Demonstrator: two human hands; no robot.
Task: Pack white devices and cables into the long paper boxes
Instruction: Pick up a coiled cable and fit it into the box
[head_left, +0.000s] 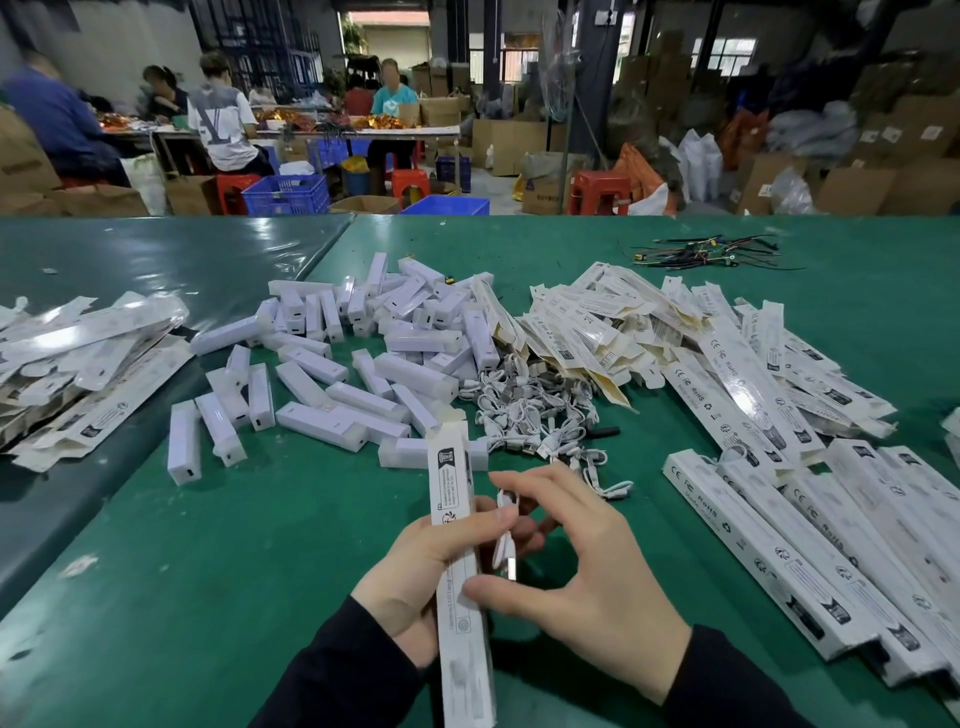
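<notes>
Green matting (260, 545) covers the packing bench, workers seated in the upper left of the frame. Left hand (415, 566) fingers curl round a long paper box (457, 545) at lower centre. Right hand (582, 566) pinches a white cable (506, 540) beside it. White devices (337, 364) lie heaped above, flat boxes (649, 322) at upper right. Risk: the loosely coiled cable may snag the box mouth and spring out.

Green table (270, 545), white devices (317, 418) and white cables (540, 415). White box (460, 561) with black print, black sleeves (343, 680). Blue crates (287, 195), red stools (595, 192).
</notes>
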